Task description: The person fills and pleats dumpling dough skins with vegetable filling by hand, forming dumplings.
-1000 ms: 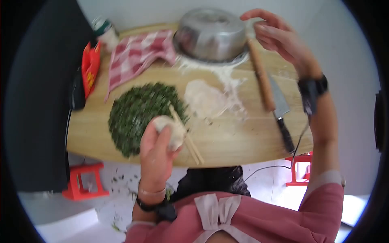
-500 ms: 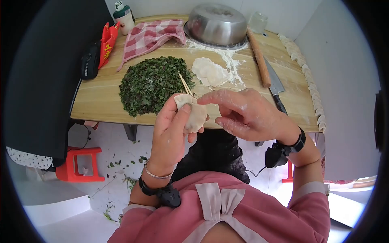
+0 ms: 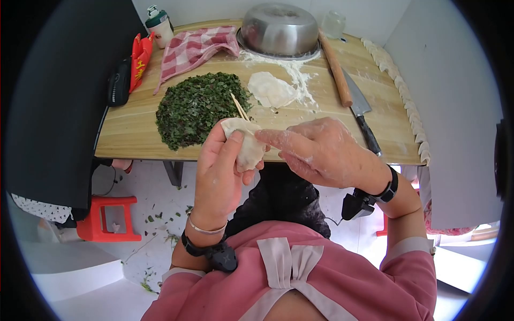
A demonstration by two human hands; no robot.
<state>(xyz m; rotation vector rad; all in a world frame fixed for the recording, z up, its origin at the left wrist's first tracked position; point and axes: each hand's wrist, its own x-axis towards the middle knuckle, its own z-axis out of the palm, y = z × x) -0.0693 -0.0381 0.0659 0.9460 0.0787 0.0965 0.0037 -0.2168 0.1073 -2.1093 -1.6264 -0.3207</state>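
My left hand point(image 3: 217, 171) is closed around a pale dumpling point(image 3: 250, 151), its thumb pressed on the dough near the upper edge. From the right, the outstretched index finger of my floury right hand point(image 3: 324, 150) touches the dumpling's rim. The other fingers and thumb of that hand are bent below, clear of the dough. Just behind the dumpling, a pair of chopsticks point(image 3: 240, 107) leans by a mound of chopped greens point(image 3: 201, 112); their lower ends are hidden. Flat dough wrappers point(image 3: 271, 90) lie beyond on the wooden table point(image 3: 128, 125).
A rolling pin point(image 3: 337, 72) and a knife point(image 3: 357, 96) lie at right, beside a row of dumplings point(image 3: 405, 96) along the edge. Behind are an upturned metal bowl point(image 3: 281, 29), spilled flour point(image 3: 300, 72), a checked cloth point(image 3: 198, 48), a bottle point(image 3: 160, 28) and a glass jar point(image 3: 333, 25).
My right hand's thumb has drawn down and in from its spread position, while the index finger stays at the dumpling's rim. The whole view has shifted slightly.
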